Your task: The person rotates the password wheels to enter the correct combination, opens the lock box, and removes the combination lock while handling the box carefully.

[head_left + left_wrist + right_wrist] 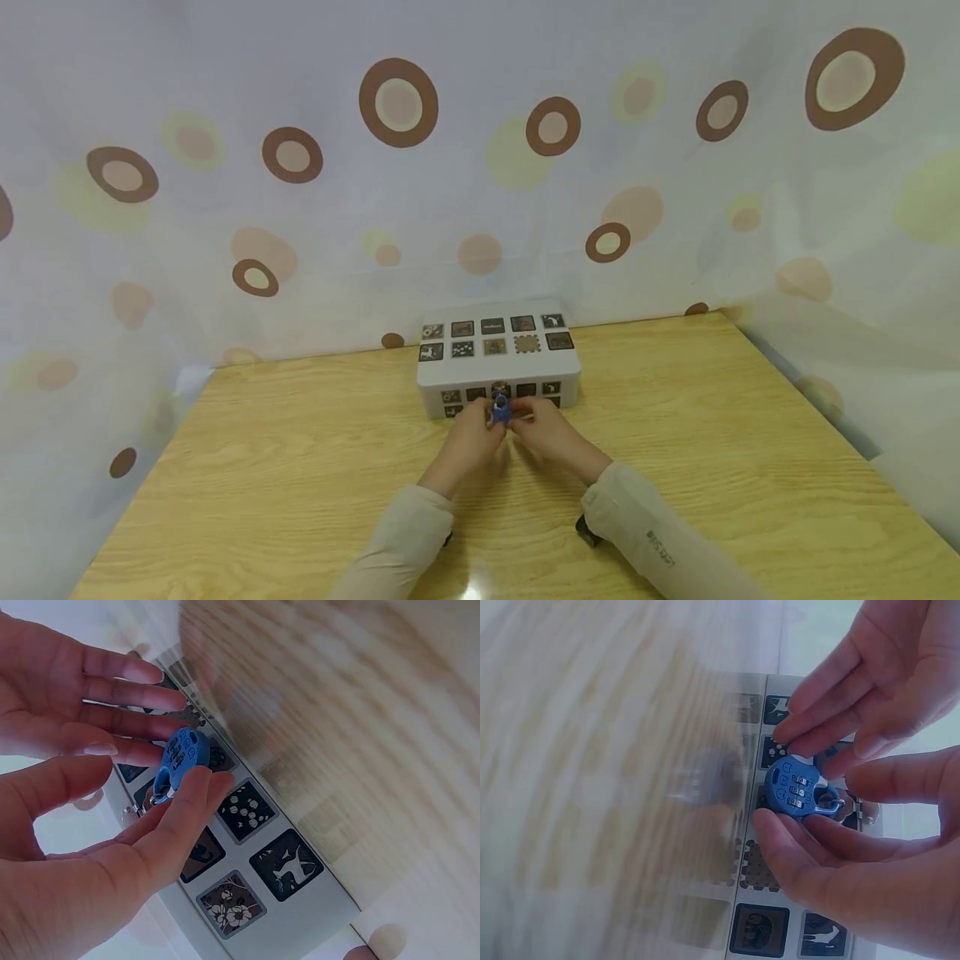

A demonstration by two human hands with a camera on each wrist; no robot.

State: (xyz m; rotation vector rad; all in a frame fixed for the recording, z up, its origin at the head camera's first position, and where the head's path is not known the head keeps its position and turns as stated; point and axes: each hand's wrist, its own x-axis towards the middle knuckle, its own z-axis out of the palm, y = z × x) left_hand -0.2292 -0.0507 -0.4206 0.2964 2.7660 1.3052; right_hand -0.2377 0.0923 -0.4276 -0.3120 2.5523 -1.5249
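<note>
A round blue combination padlock [502, 408] hangs by its shackle at the latch on the front of a white box [487, 372]. Three number dials show on the padlock's face in the right wrist view. My left hand [472, 437] is at its left side, fingers extended and fingertips right at the padlock's edge. From the opposite side, my right hand [553, 435] reaches in with its fingertips along the other edge. Both thumbs stand apart from the padlock in the wrist views. Part of the metal latch [858, 813] shows behind the shackle.
The box has picture squares on its lid and front and stands at the back of a wooden table [315, 467]. Behind it hangs a pale curtain [450, 200] with brown and yellow circles. A dark device [588, 532] shows under the right sleeve.
</note>
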